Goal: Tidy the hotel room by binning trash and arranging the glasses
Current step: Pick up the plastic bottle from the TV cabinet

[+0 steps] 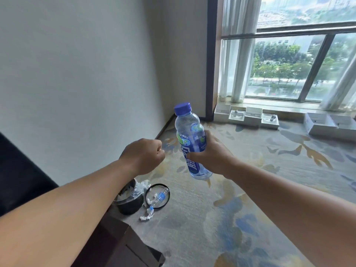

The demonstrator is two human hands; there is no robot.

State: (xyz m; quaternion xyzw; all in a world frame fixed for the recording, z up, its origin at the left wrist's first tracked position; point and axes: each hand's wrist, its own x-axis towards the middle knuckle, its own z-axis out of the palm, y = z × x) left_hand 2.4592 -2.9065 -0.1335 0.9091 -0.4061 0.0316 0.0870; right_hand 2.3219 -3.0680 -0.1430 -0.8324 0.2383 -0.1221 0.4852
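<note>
My right hand (pixel 213 155) grips a clear plastic bottle (pixel 189 139) with a blue cap and blue label, held nearly upright above the carpet. My left hand (pixel 143 156) is closed in a fist just left of the bottle, apart from it, with nothing visible in it. Below, on the floor by the wall, stands a black bin (pixel 131 203) lined with a clear bag. Beside it lies a black ring (pixel 157 196) with a small crushed bottle (pixel 159 197) across it, and crumpled white scraps (pixel 147 216) lie next to them.
A dark wooden furniture edge (pixel 123 247) juts in at the lower left. White open boxes (pixel 248 116) line the floor under the window (pixel 285 68), more boxes (pixel 327 126) at the right. Patterned carpet (pixel 250 189) covers the floor.
</note>
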